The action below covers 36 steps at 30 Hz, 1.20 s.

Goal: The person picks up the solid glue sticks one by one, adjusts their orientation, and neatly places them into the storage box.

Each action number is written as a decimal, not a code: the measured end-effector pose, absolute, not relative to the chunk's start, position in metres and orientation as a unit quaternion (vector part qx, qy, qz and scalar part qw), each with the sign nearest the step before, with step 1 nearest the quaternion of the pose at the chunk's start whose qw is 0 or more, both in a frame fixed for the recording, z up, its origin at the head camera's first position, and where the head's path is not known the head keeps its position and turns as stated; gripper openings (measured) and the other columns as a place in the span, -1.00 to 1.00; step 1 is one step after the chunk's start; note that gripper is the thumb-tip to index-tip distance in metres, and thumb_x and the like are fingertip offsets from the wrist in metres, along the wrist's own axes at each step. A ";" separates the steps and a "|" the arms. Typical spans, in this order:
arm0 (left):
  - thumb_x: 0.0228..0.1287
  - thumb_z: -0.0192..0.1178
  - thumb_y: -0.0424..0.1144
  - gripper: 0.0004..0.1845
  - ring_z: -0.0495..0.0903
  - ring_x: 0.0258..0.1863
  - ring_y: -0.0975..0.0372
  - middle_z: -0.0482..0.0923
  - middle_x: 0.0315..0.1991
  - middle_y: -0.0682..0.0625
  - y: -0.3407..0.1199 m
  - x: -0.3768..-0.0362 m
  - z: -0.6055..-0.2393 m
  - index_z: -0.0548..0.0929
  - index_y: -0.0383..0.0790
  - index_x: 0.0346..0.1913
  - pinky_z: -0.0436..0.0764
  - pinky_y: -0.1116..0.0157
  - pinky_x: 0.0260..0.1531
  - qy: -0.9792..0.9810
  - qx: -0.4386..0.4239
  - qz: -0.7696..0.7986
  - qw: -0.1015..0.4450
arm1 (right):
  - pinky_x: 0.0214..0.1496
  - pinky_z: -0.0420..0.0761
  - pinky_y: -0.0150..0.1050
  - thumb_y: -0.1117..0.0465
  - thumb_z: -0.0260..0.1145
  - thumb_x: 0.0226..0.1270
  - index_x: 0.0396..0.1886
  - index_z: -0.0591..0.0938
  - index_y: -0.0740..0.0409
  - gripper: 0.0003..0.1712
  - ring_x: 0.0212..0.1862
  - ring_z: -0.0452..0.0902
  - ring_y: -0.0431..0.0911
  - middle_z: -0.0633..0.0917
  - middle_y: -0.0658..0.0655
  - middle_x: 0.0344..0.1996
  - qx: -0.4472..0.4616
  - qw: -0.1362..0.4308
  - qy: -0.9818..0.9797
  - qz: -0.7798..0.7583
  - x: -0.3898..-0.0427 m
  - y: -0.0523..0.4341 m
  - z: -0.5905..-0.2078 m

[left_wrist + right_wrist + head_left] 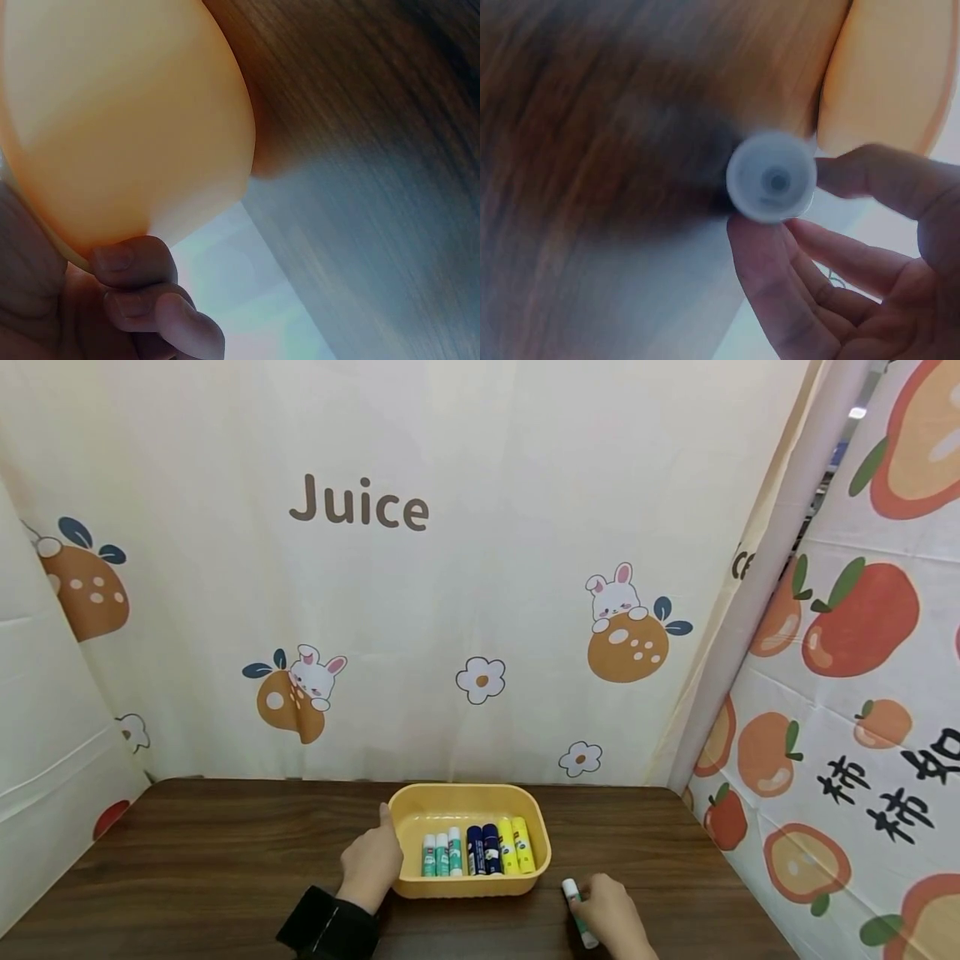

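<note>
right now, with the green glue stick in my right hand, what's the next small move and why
Probably lift the green glue stick off the table and carry it left over the yellow tray's near rim. The right hand already pinches it just outside the tray, the left hand steadies the tray's left side, and there is free floor left of the seven sticks lying inside.

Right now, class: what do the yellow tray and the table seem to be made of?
Yellow tray: probably plastic, going by its smooth matt moulded walls and rounded corners. Table: dark wood or wood-look laminate, with visible grain streaks and a slight sheen; which one cannot be told.
</note>
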<state>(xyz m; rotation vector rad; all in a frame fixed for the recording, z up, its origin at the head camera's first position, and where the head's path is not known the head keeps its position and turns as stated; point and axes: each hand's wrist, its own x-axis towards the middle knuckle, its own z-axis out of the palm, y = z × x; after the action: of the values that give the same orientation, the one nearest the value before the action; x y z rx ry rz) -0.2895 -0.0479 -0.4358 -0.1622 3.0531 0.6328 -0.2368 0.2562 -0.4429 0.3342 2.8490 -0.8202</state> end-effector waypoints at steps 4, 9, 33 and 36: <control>0.33 -0.08 -0.38 -0.39 0.36 -0.67 0.17 0.36 -0.70 -0.06 -0.048 -0.290 -0.435 0.07 -0.43 0.41 0.36 0.23 -0.63 0.977 -0.055 0.204 0.011 | -0.35 0.55 -0.15 0.29 0.37 0.02 0.03 0.55 0.41 -0.48 -0.31 0.52 -0.04 0.64 0.33 -0.14 0.099 0.107 0.944 -0.297 -0.238 0.257 -0.441; 0.34 -0.08 -0.37 -0.39 0.35 -0.67 0.17 0.35 -0.70 -0.06 -0.048 -0.290 -0.435 0.08 -0.43 0.41 0.34 0.25 -0.64 0.977 -0.054 0.206 0.013 | -0.40 0.48 -0.20 0.28 0.35 -0.01 0.08 0.55 0.28 -0.44 -0.42 0.44 -0.07 0.63 0.22 -0.17 0.059 0.134 0.927 -0.344 -0.230 0.251 -0.424; 0.33 -0.07 -0.37 -0.39 0.40 -0.62 0.15 0.40 -0.65 -0.08 -0.047 -0.291 -0.439 0.09 -0.43 0.41 0.39 0.21 -0.59 0.975 -0.059 0.213 0.021 | -0.60 0.29 -0.32 0.40 0.26 0.01 0.06 0.54 0.45 -0.48 -0.69 0.18 -0.20 0.65 0.32 -0.11 -0.079 0.008 0.929 -0.361 -0.298 0.133 -0.424; 0.33 -0.06 -0.37 -0.40 0.39 -0.63 0.16 0.40 -0.66 -0.07 -0.047 -0.290 -0.439 0.10 -0.43 0.40 0.38 0.22 -0.61 0.976 -0.059 0.211 0.008 | -0.44 0.47 -0.20 0.39 0.29 -0.01 0.01 0.58 0.43 -0.51 -0.52 0.40 -0.13 0.66 0.32 -0.11 -0.076 0.006 0.939 -0.336 -0.302 0.129 -0.429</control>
<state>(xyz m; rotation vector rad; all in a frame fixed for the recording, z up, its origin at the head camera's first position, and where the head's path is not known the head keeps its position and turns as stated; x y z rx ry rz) -0.2902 -0.0474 -0.4387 -0.1849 3.0497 0.6595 -0.3022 0.1286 -0.4289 -0.2376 2.9382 -1.0508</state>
